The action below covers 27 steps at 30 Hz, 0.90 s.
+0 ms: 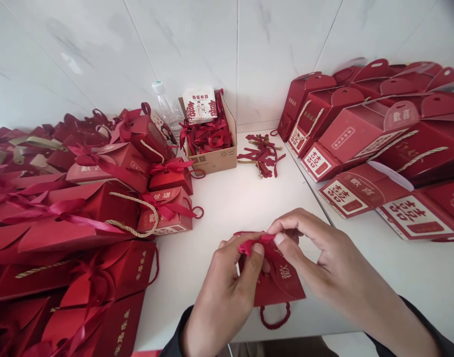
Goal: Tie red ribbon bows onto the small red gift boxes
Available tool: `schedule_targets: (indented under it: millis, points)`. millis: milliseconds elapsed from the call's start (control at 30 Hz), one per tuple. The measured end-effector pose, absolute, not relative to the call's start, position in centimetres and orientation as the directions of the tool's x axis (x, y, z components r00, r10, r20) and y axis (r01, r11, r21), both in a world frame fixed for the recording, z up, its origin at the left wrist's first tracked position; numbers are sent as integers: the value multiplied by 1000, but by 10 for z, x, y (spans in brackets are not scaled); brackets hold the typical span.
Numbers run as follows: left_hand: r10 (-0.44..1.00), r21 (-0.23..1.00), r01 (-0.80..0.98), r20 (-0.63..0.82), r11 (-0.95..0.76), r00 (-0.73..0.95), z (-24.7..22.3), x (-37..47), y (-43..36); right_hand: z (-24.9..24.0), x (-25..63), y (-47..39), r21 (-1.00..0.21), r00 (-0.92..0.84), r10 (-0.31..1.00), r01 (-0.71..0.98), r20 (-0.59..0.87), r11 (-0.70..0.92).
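Note:
A red gift box (279, 287) with gold lettering lies near the table's front edge, a dark red cord handle (275, 317) looping out at its near side. Above its top, both hands pinch a bright red ribbon (262, 240). My left hand (230, 282) has its thumb and forefinger closed on the ribbon's left part. On the right, my right hand (316, 253) grips the ribbon's other side between thumb and fingertips. The fingers hide most of the ribbon and part of the box top.
Many ribbon-tied red boxes (115, 208) crowd the left. Untied red boxes (360, 129) stand at the right. Against the tiled wall are a cardboard carton (215, 159) of ribbons with printed cards (200, 105), a clear bottle (165, 106) and a loose ribbon pile (263, 154).

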<state>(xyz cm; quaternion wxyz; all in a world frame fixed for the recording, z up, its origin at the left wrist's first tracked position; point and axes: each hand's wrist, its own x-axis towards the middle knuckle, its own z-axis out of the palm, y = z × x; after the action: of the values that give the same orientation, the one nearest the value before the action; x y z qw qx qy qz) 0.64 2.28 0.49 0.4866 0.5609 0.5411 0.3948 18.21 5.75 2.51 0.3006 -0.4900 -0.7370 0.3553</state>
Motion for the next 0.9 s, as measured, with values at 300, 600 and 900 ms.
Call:
schedule_targets:
  millis: [300, 600, 900]
  points:
    - [967, 975, 87, -216, 206, 131, 4, 1, 26, 20, 184, 54, -826, -383, 914, 465, 137, 319]
    - [963, 968, -23, -247, 250, 108, 5, -2, 26, 12, 189, 42, -770, -470, 861, 472, 193, 430]
    - [977, 980, -4, -199, 199, 76, 3, 2, 26, 7, 195, 41, -771, -443, 893, 543, 73, 333]
